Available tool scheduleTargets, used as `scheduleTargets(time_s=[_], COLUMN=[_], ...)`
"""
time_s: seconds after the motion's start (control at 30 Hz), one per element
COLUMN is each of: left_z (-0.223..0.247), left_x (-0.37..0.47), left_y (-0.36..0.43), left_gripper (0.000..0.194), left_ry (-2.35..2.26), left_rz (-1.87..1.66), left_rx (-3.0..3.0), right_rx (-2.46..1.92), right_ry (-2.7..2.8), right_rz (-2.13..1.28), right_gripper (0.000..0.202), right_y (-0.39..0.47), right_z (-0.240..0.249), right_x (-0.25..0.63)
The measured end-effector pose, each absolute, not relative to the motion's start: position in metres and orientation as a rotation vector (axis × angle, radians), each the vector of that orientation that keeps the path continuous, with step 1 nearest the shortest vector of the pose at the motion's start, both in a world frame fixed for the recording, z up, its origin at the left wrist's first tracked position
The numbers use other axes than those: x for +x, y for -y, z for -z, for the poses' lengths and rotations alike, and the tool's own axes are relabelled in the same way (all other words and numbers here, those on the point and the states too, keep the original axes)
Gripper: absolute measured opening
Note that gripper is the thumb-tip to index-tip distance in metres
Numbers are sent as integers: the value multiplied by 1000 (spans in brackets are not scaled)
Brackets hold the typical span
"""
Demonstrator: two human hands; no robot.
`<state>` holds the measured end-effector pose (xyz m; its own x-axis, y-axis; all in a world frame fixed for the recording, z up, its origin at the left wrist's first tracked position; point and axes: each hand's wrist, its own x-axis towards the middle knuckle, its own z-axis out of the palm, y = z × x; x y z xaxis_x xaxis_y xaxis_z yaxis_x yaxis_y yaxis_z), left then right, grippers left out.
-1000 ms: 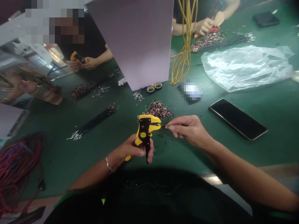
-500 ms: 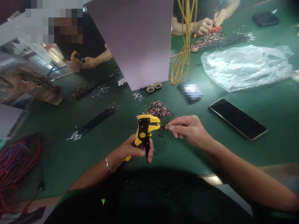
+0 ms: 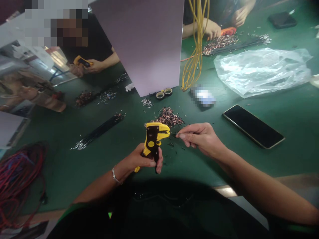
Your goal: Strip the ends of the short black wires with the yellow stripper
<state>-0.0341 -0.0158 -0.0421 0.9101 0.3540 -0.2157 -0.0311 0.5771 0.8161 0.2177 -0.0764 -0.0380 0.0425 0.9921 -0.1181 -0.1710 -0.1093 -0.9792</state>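
My left hand (image 3: 147, 159) is wrapped round the handles of a yellow and black wire stripper (image 3: 151, 136), whose jaws point right. Between the thumb and fingers of my right hand (image 3: 196, 136) is a thin dark wire (image 3: 173, 134). Its tip reaches the mouth of the jaws; whether it sits between them is too small to tell. Just behind the stripper lies a heap of short dark wire offcuts with coppery ends (image 3: 169, 117). To the left rests a bundle of black wires (image 3: 101, 130) with silvery ends at its near side.
A phone (image 3: 253, 126) lies right of my right hand, below a clear plastic bag (image 3: 264, 71). Two tape rolls (image 3: 163, 93) sit at the foot of an upright panel (image 3: 154, 46). Yellow cables (image 3: 195, 49) hang beside it. Red cables (image 3: 21, 182) are coiled left. Co-workers' hands (image 3: 211, 30) work across the table.
My hands, the wire stripper and the wire stay almost in place. Across the table at upper right, a co-worker's two hands have moved apart, one going up and to the right.
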Motion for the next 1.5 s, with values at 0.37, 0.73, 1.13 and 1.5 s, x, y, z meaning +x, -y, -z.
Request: scheduleTargets(time_s=[0.37,0.73,1.13,1.5], left_z=[38,39,39,39], left_x=[-32,-34,-34,-34], left_y=[17,17,17,20], left_gripper=[27,26,25,22], left_ry=[-396,-401,-391,-434], left_rz=[-227,-228,-230,-251], left_rx=[916,941,946,947], right_rx=[-1182,-1192,-1199,-1192], right_ry=[937,954,965,963], right_rz=[-1315,-1326,-1325,-1330], right_gripper=[14,15,14,14], right_y=[76,76,76,76], right_z=[38,36,36,36], right_x=[218,217,217,218])
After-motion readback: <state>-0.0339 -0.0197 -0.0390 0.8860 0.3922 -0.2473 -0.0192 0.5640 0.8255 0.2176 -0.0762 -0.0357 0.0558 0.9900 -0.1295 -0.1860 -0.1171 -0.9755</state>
